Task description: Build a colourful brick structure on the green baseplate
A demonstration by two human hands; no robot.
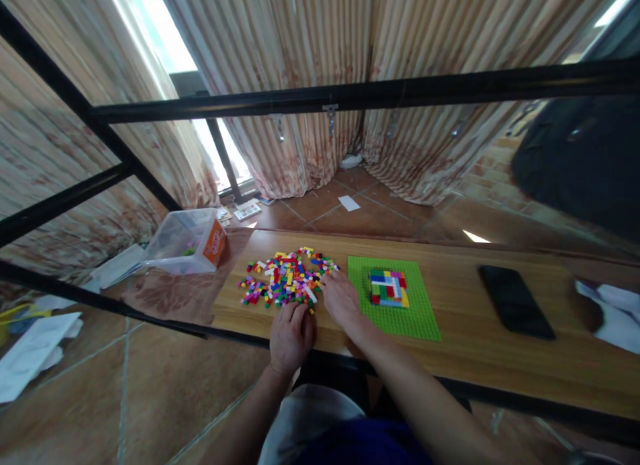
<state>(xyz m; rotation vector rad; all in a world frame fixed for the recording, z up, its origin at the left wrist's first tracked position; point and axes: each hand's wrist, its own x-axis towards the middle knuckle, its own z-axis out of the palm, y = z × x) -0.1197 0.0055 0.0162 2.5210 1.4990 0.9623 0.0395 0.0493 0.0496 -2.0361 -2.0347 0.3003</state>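
In the head view, small hard-edged plastic bricks (293, 278) lie in a loose pile on the wood-grained table (460, 305), its long axis running along the tabletop. To its right, a green studded baseplate (425, 318) bears a low, squarish multicolored build (389, 288), sides roughly in line with the plate's. My left hand (291, 338) curls its fingers at the pile's near edge; my right hand (341, 297) bends its fingers at the right edge. I can't tell whether either pinches a brick.
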